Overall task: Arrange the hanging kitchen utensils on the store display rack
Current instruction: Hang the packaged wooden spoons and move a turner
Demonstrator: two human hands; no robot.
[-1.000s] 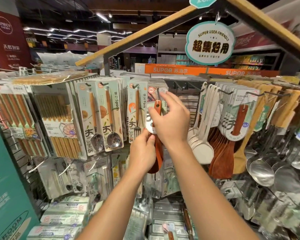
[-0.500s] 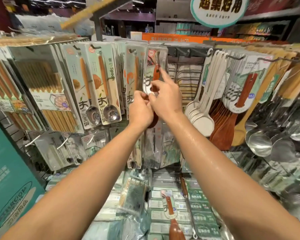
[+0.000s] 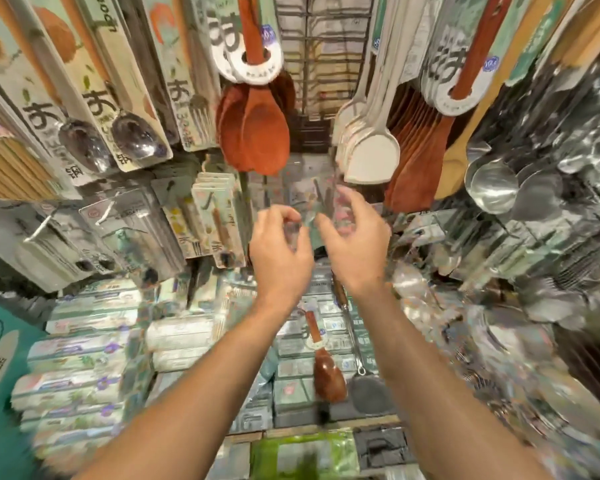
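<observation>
The view tilts down at the rack's lower rows and is blurred. My left hand point(image 3: 280, 244) and my right hand point(image 3: 354, 237) are raised side by side in front of a clear plastic utensil packet point(image 3: 314, 194) that hangs on the lower row. Both hands have curled fingers that pinch the packet's lower part. Above them several red-brown wooden spoons point(image 3: 253, 128) with white card collars hang on a hook, and neither hand touches them. Another red-brown spoon point(image 3: 328, 370) lies loose on the boxed goods below.
Carded metal spoons point(image 3: 132, 133) and forks hang at upper left, white spatulas point(image 3: 369, 154) and steel ladles point(image 3: 492, 183) at right. Carded cutlery point(image 3: 219, 216) hangs left of my hands. A mesh skimmer point(image 3: 368, 389) lies on stacked boxes point(image 3: 84, 358) below.
Both hands have let go of the red-brown spoon on its hook and dropped to the clear packet on the lower row. The camera has tilted down.
</observation>
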